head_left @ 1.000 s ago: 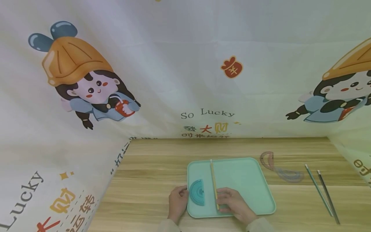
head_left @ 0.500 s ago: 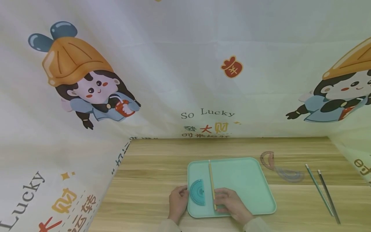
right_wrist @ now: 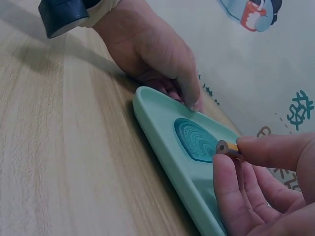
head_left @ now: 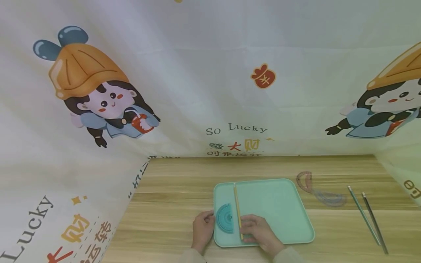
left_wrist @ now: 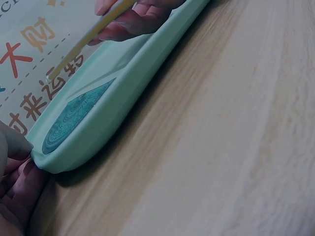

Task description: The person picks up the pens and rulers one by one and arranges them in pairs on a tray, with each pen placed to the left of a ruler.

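A mint-green tray [head_left: 276, 208] lies on the wooden table, with a teal protractor [head_left: 225, 219] in its left part. Thumb and fingers of my left hand [head_left: 203, 229] pinch the tray's left rim, as the left wrist view [left_wrist: 22, 184] also shows. Between the thumb and fingers of my right hand [head_left: 260, 232] is a yellow pencil [head_left: 237, 204], held near its close end over the tray. It points away from me, just right of the protractor's straight edge. The right wrist view shows the pencil's flat, unsharpened end [right_wrist: 224, 148].
Right of the tray lie a pinkish clear protractor [head_left: 305, 182] and a bluish clear protractor [head_left: 329, 198]. Farther right are a green pencil [head_left: 363, 215] and a black pencil [head_left: 375, 223], side by side on the table. Printed cloth [head_left: 184, 91] walls off the back and sides.
My right hand has moved left with the yellow pencil, bringing it closer to the teal protractor. My left hand keeps its hold on the tray rim.
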The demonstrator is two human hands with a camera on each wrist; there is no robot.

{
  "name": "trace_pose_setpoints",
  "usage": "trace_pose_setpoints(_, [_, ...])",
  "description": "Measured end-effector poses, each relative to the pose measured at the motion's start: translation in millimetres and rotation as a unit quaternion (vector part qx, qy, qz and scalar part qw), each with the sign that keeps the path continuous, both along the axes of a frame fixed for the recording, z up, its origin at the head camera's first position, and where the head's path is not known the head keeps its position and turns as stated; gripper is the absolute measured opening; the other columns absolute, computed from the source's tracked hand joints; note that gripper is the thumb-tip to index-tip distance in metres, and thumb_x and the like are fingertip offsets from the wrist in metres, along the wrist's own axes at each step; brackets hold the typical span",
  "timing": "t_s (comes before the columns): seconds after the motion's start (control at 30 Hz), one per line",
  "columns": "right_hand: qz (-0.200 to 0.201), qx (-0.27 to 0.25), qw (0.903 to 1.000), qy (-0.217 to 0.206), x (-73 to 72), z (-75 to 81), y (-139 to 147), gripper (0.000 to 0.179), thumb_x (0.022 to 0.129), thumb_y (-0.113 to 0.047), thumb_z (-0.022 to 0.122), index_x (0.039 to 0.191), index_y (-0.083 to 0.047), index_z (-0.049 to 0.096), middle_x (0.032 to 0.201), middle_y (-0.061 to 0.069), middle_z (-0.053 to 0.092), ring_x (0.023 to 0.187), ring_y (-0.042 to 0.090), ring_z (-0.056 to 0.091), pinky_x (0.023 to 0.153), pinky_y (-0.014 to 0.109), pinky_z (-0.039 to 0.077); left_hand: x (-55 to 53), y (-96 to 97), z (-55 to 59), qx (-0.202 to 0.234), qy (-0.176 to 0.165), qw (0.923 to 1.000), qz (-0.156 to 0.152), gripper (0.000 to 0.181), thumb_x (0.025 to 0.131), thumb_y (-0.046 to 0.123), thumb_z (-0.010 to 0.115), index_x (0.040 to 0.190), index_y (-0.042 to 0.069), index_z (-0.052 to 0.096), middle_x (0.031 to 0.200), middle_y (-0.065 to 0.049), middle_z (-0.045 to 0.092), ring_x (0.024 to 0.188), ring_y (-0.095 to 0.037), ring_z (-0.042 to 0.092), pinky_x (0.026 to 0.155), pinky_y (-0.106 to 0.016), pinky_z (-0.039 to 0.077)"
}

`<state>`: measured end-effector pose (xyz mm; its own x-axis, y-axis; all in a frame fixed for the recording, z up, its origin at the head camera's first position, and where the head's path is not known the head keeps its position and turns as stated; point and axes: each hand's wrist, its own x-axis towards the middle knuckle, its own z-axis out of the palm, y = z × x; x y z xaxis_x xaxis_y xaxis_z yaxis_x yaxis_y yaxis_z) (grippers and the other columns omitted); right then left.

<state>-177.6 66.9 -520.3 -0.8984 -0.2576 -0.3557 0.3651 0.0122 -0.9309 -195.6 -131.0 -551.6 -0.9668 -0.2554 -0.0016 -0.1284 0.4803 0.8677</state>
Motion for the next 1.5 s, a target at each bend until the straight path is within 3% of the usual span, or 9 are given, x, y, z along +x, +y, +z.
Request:
trace_pose_setpoints(0.8, [-0.041,0.093,0.9945,0.026,-1.8,1.5,-13.7,0.042,0.076,0.007,0.066,0.116,0.012,0.055,0.098,0.017,0.06,0.077,0.016,0.062,0.062,0.032,0.058,-1.2,0.8,3.5,0.004,0.008,0.9999,0.005,0.023,0.086,0.004,0.058,0.106,0.001,0.069,0.092,-0.007,0.068,0.079,-0.013,0.06,0.066,-0.025,0.05])
trace_pose_setpoints(1.13, [-0.049,0.152,0.987,0.022,-2.2,7.0,-21.7,0.039,0.074,0.008,0.065,0.112,0.01,0.057,0.094,0.015,0.061,0.075,0.016,0.062,0.06,0.028,0.057,-2.7,1.2,2.0,-0.002,0.01,0.9998,0.015,0.023,0.084,0.004,0.059,0.103,0.001,0.071,0.09,-0.007,0.068,0.076,-0.013,0.059,0.065,-0.024,0.049])
trace_pose_setpoints(1.5, [-0.058,0.198,0.9778,0.036,-2.6,2.8,-28.9,0.033,0.075,0.006,0.066,0.107,0.007,0.06,0.089,0.012,0.061,0.072,0.016,0.06,0.058,0.026,0.055,-1.0,0.9,2.3,0.003,-0.016,0.9998,0.014,0.024,0.086,0.007,0.058,0.106,0.002,0.069,0.093,-0.006,0.067,0.079,-0.013,0.058,0.066,-0.026,0.048])
